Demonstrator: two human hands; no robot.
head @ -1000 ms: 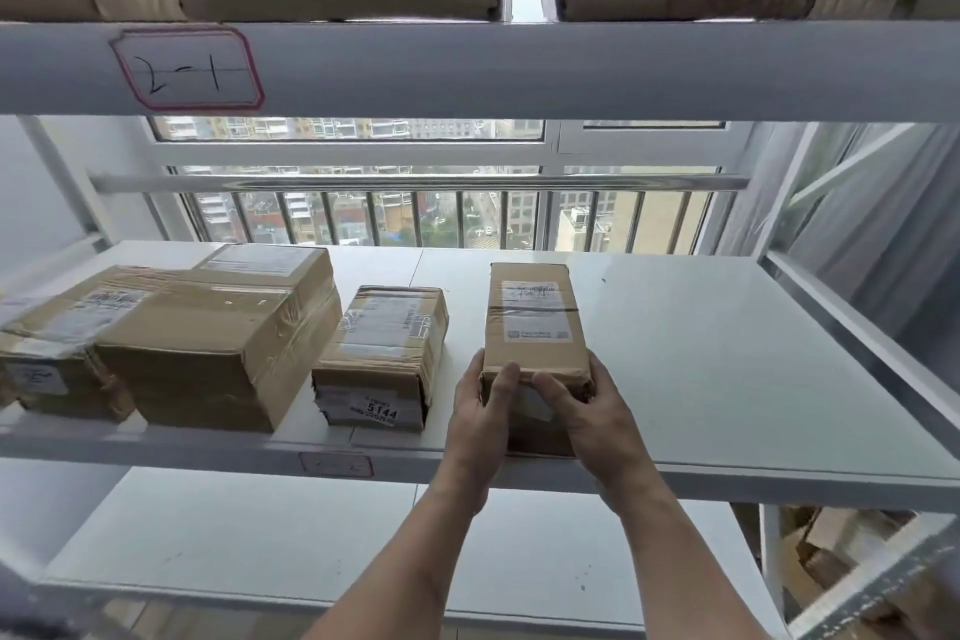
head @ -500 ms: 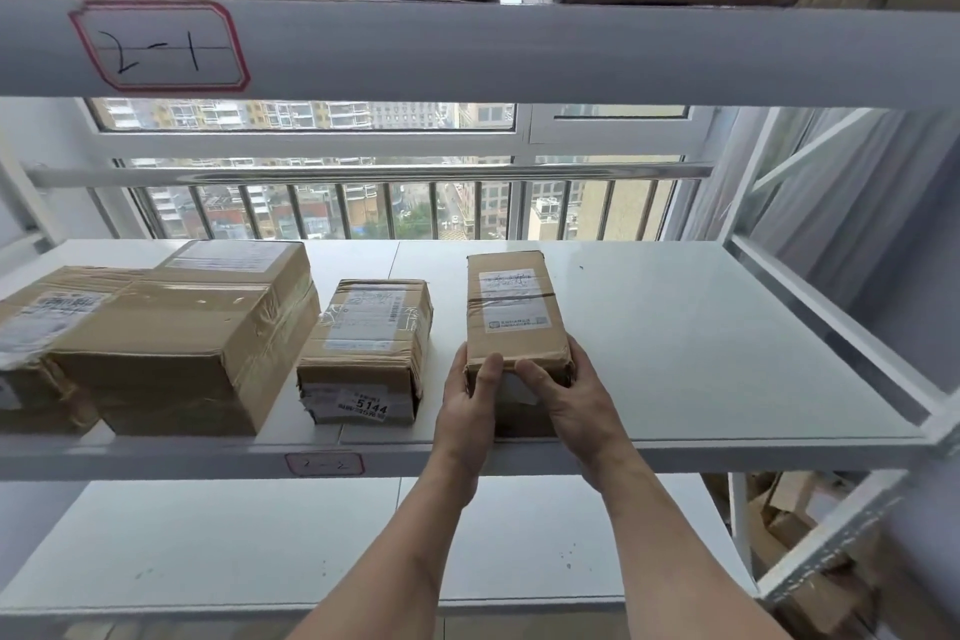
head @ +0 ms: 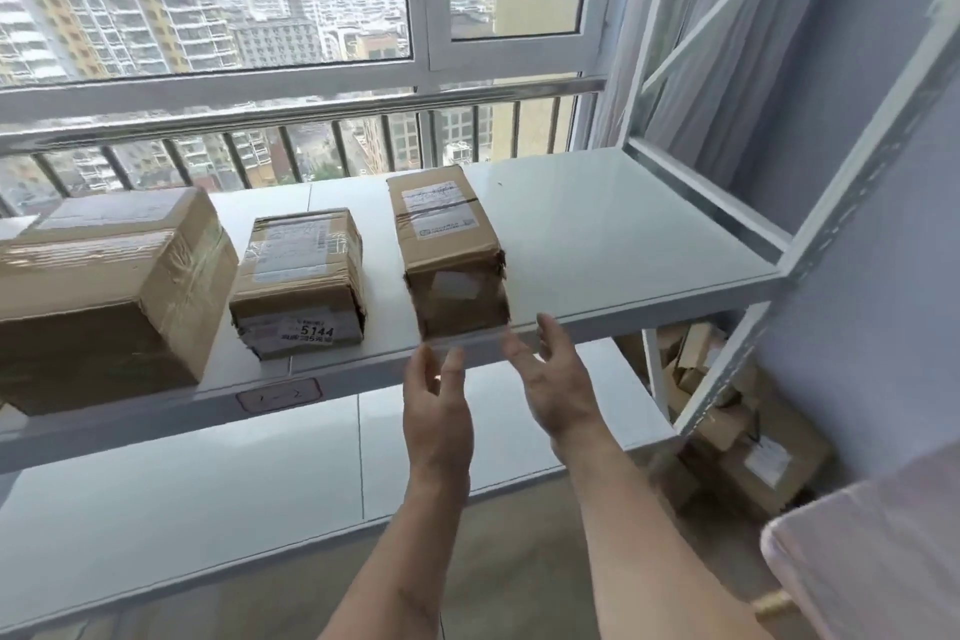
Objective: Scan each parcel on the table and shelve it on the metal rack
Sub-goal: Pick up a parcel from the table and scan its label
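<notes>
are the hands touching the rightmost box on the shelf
Apart. The head view shows both the left hand and right hand open just below the box, with shelf edge visible between.

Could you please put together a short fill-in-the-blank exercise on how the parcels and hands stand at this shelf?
1. The narrow brown cardboard parcel rests on the white metal shelf, to the ____ of the small taped cardboard parcel.
2. The number printed on the small taped cardboard parcel's front label is ____.
3. The left hand and the right hand are both ____, touching no parcel.
4. The large brown cardboard box is the ____ of the three parcels.

Missing words: right; 5144; open; leftmost
</notes>
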